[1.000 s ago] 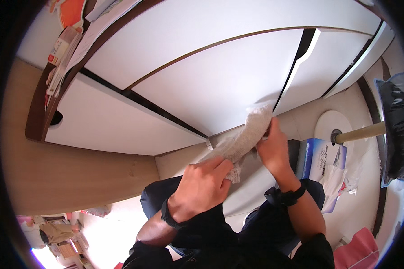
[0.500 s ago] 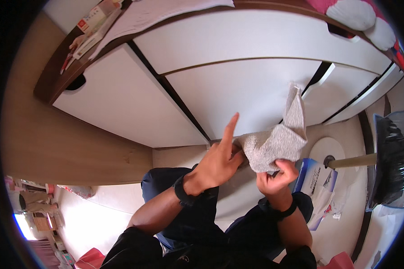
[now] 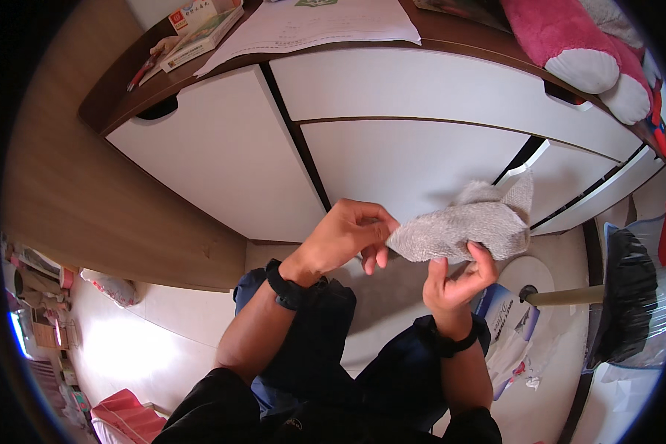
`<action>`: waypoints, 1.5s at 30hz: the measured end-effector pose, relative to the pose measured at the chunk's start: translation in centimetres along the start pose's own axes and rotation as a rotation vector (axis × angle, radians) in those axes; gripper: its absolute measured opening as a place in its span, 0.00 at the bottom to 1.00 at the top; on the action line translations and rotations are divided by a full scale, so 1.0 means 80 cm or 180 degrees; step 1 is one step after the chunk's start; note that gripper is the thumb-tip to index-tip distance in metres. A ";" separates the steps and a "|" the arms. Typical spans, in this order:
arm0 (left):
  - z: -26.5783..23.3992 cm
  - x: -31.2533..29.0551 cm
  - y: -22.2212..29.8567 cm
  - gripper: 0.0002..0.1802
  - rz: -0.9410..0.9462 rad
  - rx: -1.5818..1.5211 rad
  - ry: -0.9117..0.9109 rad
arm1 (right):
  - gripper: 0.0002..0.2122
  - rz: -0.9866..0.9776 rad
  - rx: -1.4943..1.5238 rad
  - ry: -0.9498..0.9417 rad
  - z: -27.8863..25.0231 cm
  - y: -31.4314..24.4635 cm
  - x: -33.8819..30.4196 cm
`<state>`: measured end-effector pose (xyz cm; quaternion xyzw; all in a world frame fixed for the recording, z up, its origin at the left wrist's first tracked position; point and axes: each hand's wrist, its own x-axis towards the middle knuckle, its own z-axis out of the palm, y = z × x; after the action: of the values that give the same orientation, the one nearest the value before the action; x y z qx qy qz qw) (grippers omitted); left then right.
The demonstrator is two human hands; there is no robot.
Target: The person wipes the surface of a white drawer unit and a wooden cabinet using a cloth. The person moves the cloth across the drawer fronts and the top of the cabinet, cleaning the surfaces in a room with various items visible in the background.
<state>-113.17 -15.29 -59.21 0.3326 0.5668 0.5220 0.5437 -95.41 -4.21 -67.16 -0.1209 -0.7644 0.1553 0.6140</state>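
A light grey knitted sock stretches sideways between my hands, above the floor and in front of the white cabinet. Its left end narrows to a point, which my left hand pinches between thumb and index finger; the other fingers curl below. From underneath, my right hand grips the sock's middle, with thumb and a bent finger pressed into the fabric. The sock's right end sticks up in loose folds. Both wrists wear dark bands.
The white cabinet with drawers stands ahead. On its brown top lie papers, small boxes and a pink plush toy. At right are a blue-and-white package and a pole on a round base.
My left index finger was pointing up and now pinches the sock's left end. The sock has been drawn out sideways, and its upright ribbed part has dropped. The view has shifted.
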 end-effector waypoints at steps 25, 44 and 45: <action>0.022 -0.005 0.030 0.26 0.3507 0.2878 0.2772 | 0.26 0.0134 -0.0580 -0.0026 0.046 0.004 0.058; -0.052 0.025 0.006 0.19 0.2709 0.5052 0.2928 | 0.19 -0.0071 0.0308 -0.0772 0.166 -0.034 0.103; -0.051 0.025 0.005 0.19 0.2738 0.4943 0.2876 | 0.18 -0.0092 0.0312 -0.0722 0.164 -0.033 0.103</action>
<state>-117.52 -14.22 -59.95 0.5433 0.7361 0.2367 -0.3270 -110.00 -4.69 -61.30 -0.0614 -0.8221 0.1963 0.5308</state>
